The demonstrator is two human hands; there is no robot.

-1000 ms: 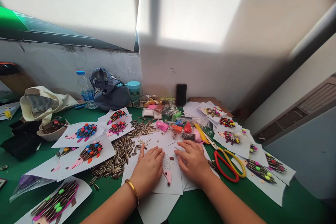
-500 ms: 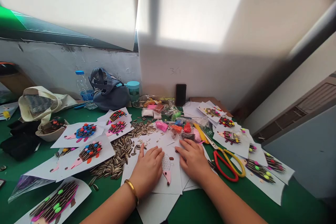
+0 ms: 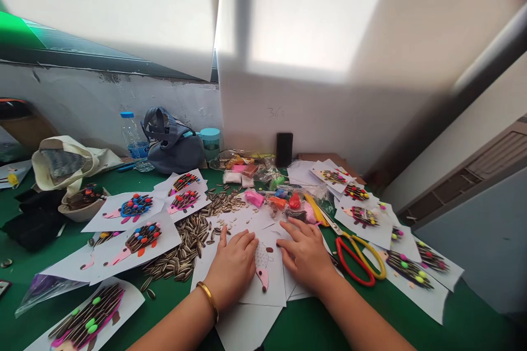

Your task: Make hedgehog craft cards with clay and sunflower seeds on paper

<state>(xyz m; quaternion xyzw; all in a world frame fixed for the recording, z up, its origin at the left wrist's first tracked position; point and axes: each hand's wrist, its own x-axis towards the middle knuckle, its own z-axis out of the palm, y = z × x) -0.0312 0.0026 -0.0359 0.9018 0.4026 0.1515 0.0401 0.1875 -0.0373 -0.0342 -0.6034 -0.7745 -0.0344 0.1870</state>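
Note:
A paper sheet (image 3: 272, 293) with a hedgehog drawing (image 3: 261, 256) lies before me. The hedgehog has a pink clay face (image 3: 262, 276), a dark nose and one brown oval foot (image 3: 269, 249); a second foot is only outlined. My left hand (image 3: 234, 263) rests flat on the sheet's left part, fingers stretched, thumb apart, holding nothing. My right hand (image 3: 303, 252) is over the sheet's right edge. Its thumb and index finger meet at a small dark bit (image 3: 278, 245), seemingly clay; the other fingers extend forward.
Sunflower seeds (image 3: 177, 255) are heaped left of the sheet. Scissors (image 3: 358, 255) with red and yellow handles lie at right. Bagged coloured clay (image 3: 294, 201) sits behind my hands. Finished hedgehog cards (image 3: 164, 241) lie on both sides. A phone (image 3: 284, 149) stands against the wall.
My right hand's fingertips have shifted very slightly, with a dark bit now showing at the thumb and index finger. My left hand stays in place on the sheet.

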